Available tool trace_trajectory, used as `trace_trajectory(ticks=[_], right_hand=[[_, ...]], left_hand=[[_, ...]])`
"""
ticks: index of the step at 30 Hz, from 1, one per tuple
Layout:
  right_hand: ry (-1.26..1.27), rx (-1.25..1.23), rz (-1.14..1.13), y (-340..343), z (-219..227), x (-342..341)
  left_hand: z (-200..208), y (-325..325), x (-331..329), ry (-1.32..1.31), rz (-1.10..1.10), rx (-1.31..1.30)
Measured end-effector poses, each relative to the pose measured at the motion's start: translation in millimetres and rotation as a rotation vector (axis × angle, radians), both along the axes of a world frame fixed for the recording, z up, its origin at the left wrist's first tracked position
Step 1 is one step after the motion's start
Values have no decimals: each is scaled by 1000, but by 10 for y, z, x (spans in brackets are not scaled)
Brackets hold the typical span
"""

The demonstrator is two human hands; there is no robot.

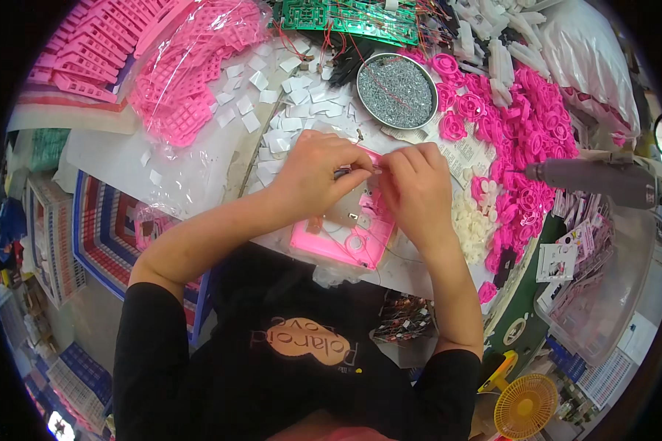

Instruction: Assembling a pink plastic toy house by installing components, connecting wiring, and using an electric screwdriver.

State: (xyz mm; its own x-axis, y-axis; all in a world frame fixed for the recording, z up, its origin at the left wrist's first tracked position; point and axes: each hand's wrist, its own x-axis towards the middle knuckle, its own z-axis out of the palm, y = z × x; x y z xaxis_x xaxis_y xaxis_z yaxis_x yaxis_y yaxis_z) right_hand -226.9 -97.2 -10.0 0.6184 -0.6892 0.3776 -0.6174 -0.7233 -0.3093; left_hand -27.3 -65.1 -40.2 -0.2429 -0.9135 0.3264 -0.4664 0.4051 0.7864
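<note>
On the table in front of me lies a pink plastic casing (pixel 324 248) with thin wires and small metal parts inside it. Over its far end, my left hand (pixel 318 167) is closed, thumb and forefinger pinched together. My right hand (pixel 418 189) meets it from the other side, its fingers bent and closed at the casing's far edge. Whatever sits between the fingertips is too small and too covered to name. Both hands hide much of the upper part of the casing.
Beyond my hands stands a round metal bowl of screws (pixel 396 90), with white paper pieces (pixel 296 103) beside it. Green circuit boards (pixel 346 20) lie at the back. Magenta plastic parts (pixel 526 132) pile up at right, near a grey electric screwdriver (pixel 596 180). Pink grid panels (pixel 187 81) fill the back left.
</note>
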Motion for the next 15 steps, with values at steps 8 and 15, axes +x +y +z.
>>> trace_trajectory(ticks=[8, 15], right_hand=[[256, 50, 48, 323, 81, 82], [66, 166, -117, 619, 51, -26]], left_hand=[[58, -7, -1, -172, 52, -9], [113, -197, -20, -421, -200, -158]])
